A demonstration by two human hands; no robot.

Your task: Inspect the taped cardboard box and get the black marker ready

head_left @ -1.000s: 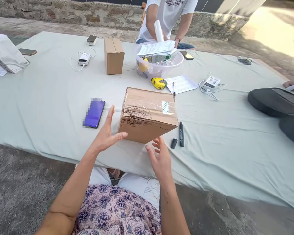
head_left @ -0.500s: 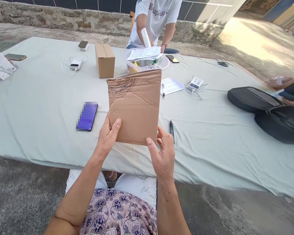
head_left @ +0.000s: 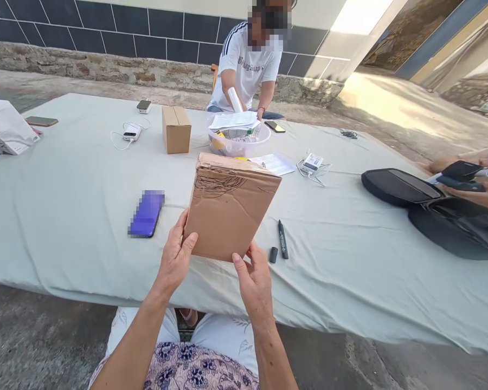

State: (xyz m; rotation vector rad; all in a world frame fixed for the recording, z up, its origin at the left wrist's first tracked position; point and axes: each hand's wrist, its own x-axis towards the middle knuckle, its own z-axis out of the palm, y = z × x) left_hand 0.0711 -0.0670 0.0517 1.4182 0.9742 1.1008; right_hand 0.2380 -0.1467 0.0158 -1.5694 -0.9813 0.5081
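A brown cardboard box is held up and tilted above the near part of the table, dark scribbled lines across its upper left corner. My left hand grips its left lower edge, thumb on the front face. At the lower right corner my right hand is closed on it, thumb in front and fingers behind. To the right lie an uncapped black marker and its cap. A phone with a purple screen rests left of the box.
A second cardboard box stands farther back on the cloth-covered table, beside a plastic basin of papers and items. Power banks with cables lie about. A black case is open at right. Across sits a person.
The box has tilted, so its top edge now shows and it leans to the right. Both hands keep hold of it. The view has shifted upward, and the marker's cap has come into sight.
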